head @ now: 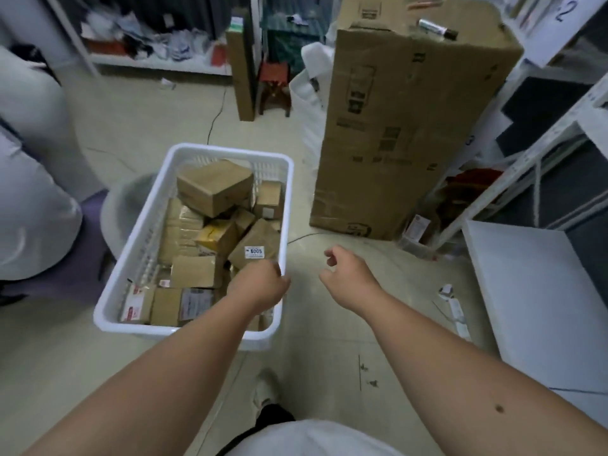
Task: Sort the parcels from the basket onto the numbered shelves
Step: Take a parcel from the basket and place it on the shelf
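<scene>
While the white basket (158,222) sits on the floor at 10 o'clock, packed with parcels:
Left hand (260,284): reaching in over the near right rim, fingers hidden, grip unclear
Right hand (345,271): loosely curled, holding nothing
Tip: lift the parcel labelled 005 (255,246), read its number first
Count: one basket, a dozen-odd parcels

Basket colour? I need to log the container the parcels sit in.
White: the basket is white plastic with slotted walls, seen best in the head view.

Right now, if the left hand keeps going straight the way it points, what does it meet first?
Probably the brown parcel with the white 005 sticker, just beyond the left hand inside the white basket; depth is unclear.
</scene>
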